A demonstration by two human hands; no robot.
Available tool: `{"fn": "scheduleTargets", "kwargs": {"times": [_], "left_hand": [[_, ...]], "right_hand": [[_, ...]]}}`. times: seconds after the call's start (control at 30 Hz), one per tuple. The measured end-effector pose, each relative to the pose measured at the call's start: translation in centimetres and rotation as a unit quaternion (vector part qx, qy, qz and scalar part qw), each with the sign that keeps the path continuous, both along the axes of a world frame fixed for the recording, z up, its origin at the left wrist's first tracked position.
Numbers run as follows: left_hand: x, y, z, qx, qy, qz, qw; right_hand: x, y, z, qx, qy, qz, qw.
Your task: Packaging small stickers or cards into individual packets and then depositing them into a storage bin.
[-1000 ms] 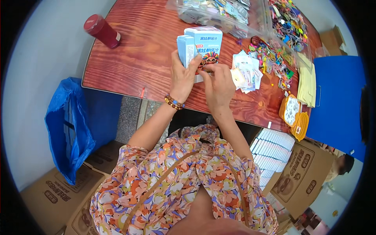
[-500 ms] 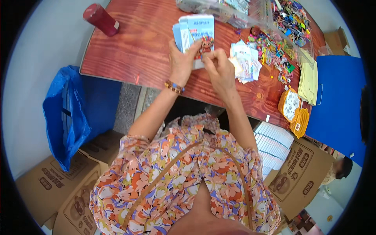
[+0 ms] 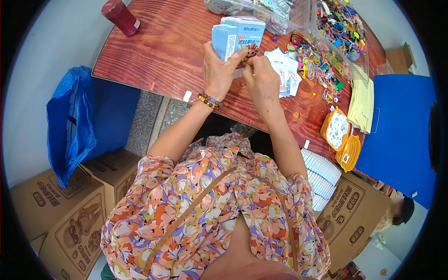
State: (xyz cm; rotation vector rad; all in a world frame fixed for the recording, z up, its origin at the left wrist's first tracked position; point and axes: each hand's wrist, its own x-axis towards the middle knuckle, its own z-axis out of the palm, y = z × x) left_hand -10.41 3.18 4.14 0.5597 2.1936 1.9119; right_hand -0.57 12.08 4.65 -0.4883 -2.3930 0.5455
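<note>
My left hand [image 3: 218, 72] is closed round a light blue box [image 3: 225, 41], its thumb lying across the front. Close against that box stands a second light blue box [image 3: 254, 28]. By the thumb tip shows a small figure with rainbow-coloured hair [image 3: 252, 49]; whether it is printed or a separate piece, I cannot tell. My right hand [image 3: 262, 77] has its fingers pinched together at the figure's lower edge, and what is between them is hidden. To the right of that hand lies a loose pile of white printed cards [image 3: 285, 70].
Coloured cords and charms [image 3: 317, 60] spread beside a clear plastic bin [image 3: 308, 18]. A red cup [image 3: 121, 17] stands far left. Rightward are yellow sheets [image 3: 360, 105] and an orange basket [image 3: 330, 128] of white packets. Small white pieces [image 3: 187, 96] lie along the table's front edge.
The view has shifted slightly. My right fingers are drawn in tighter at the figure, and the boxes are tilted a little differently. A small white piece now shows near my left wrist.
</note>
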Motion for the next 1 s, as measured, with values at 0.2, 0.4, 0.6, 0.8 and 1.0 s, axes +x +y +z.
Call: {"fn": "scheduleTargets", "kwargs": {"times": [0.2,0.4,0.6,0.8,1.0], "left_hand": [[-0.2,1.3,-0.1,0.112,-0.19,-0.054,0.974],[-1.6,1.2,0.1,0.241,-0.375,-0.098,0.89],[-3.4,0.2,-1.3,0.224,-0.396,-0.13,0.881],[-4.2,-0.6,-1.1,0.254,-0.437,-0.195,0.84],[-5.1,-0.9,-1.0,0.296,-0.519,-0.235,0.767]], "right_hand": [[1.6,1.7,1.1,-0.216,0.102,0.049,0.97],[3.8,4.1,0.7,-0.467,0.022,0.16,0.869],[4.9,3.4,1.6,-0.251,-0.066,0.145,0.955],[5.8,3.8,0.2,-0.232,0.133,0.247,0.931],[5.2,1.7,1.4,-0.272,0.062,0.239,0.93]]}}
